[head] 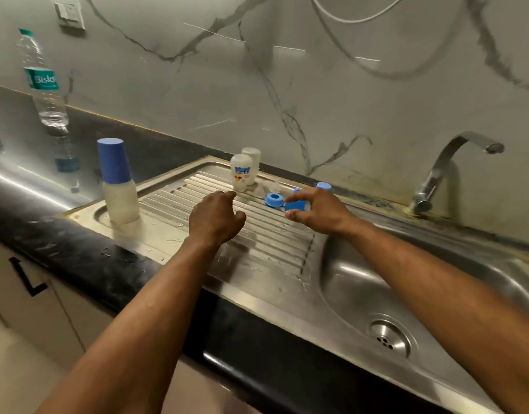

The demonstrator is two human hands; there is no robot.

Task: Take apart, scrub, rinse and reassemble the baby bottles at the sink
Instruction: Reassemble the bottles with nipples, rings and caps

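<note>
I see two white baby bottles standing upside down at the back of the ribbed steel draining board, a blue ring just beside them. My right hand pinches what looks like a blue cap; my left hand hovers near the bottles, fingers loosely curled, holding nothing. A capped bottle stands well to the left. Black table, marble wall, tap.

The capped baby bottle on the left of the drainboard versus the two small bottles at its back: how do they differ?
The capped bottle wears a tall blue cap; the two small bottles stand inverted and capless. It looks taller, and stands alone at the front left. All are upright, pale, untouched by either hand.
</note>
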